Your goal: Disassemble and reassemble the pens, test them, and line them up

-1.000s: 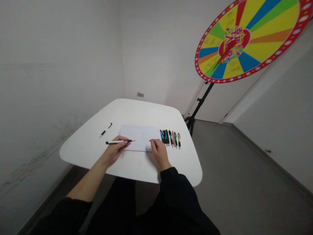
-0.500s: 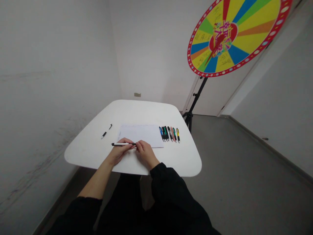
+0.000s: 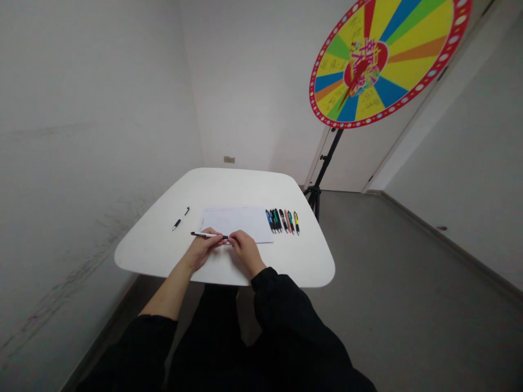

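Observation:
A pen with a white barrel and black ends (image 3: 201,234) lies nearly level across my two hands, over the near edge of the paper. My left hand (image 3: 202,250) is closed round its barrel, thumb along it. The fingertips of my right hand (image 3: 245,249) pinch the black end on the right; what exactly lies between them is partly hidden. Under and beyond my hands rests a white sheet of paper (image 3: 237,219) with faint writing along its top and left edges. Left of the paper lies another white-and-black pen (image 3: 176,224), its white middle blending into the tabletop.
Right of the paper, several pens in different colours (image 3: 281,221) lie in a row on the white table (image 3: 237,182). Behind on the right, a colourful prize wheel (image 3: 392,60) stands on a black tripod (image 3: 327,159). A wall (image 3: 81,136) runs close on the left.
My view has shifted slightly. Both hands keep their hold on the pen, which now slopes down a little more toward the right. The paper and the other pens lie as before.

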A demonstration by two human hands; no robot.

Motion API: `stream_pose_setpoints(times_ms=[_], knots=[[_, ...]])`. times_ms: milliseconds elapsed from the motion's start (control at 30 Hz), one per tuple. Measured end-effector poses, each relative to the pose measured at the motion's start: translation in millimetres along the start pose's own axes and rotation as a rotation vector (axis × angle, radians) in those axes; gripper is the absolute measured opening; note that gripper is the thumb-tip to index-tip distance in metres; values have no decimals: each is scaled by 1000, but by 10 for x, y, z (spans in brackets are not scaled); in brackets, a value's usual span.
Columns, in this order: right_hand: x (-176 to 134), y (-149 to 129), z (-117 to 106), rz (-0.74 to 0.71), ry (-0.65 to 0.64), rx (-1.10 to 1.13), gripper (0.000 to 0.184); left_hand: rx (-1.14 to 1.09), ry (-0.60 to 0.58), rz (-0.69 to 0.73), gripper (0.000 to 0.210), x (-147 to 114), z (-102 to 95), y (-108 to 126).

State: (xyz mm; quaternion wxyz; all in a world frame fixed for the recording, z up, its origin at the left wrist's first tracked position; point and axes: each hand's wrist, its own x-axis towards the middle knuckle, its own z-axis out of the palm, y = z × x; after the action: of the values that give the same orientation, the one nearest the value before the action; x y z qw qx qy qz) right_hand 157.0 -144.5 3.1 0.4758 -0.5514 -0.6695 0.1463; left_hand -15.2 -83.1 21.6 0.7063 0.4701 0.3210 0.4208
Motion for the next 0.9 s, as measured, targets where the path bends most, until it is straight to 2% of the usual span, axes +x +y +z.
stream_pose_setpoints(times_ms=[100,233,400,633,667,733,800,900], knots=[[10,-9,6,38,34,81,8,-11,8,38,44,11,4,1],[23,-19,-1,84,73,160,17,1,30,56,44,17,5,0],[32,-32,-21,94,-13,77,35,1,35,26,45,16,0,-3],[33,-1,-6,88,33,139,8,-8,14,31,43,23,-15,-7],[31,2,-2,88,35,160,9,-11,14,35,42,23,-15,-8],[27,0,3,99,38,192,17,-7,15,38,42,23,-12,-8],[25,-14,2,118,37,186,16,4,21,34,42,21,-6,-5],[27,-37,-11,121,-12,129,34,6,27,20,42,13,6,4]])
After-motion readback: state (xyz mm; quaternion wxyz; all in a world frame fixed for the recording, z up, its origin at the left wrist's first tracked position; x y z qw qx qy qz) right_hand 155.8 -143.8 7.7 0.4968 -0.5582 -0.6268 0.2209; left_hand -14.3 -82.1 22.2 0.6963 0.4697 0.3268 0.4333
